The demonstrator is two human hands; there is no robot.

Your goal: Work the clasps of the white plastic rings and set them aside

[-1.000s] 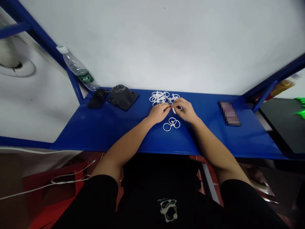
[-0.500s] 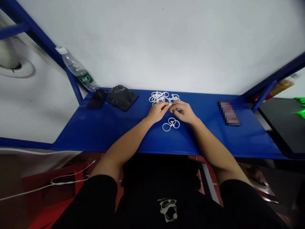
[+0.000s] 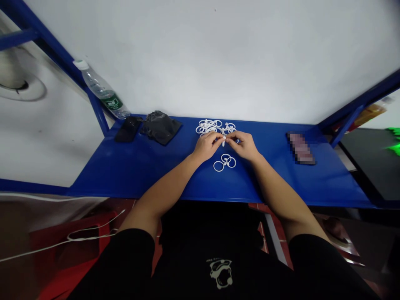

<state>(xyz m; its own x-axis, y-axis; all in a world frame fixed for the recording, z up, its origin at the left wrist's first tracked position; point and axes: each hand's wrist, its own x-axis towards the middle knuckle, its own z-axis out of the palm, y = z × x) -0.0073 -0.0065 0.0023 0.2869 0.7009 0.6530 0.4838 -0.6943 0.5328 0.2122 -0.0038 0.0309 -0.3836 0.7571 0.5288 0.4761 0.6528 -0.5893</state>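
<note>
My left hand (image 3: 207,146) and my right hand (image 3: 244,145) meet over the middle of the blue table (image 3: 150,171). Both pinch a small white plastic ring piece (image 3: 224,141) between their fingertips. Just behind the hands lies a pile of white rings (image 3: 210,126). In front of the hands, nearer to me, a small cluster of three white rings (image 3: 225,162) rests flat on the table.
A clear water bottle (image 3: 102,91) leans against the blue frame post at the back left. A black pouch (image 3: 127,128) and a crumpled black bag (image 3: 160,126) lie beside it. A phone (image 3: 300,148) lies at the right. Red stool and white cable sit below left.
Both hands stayed in place, with only small finger movements on the white piece; the fingertips are now drawn closer together around it.
</note>
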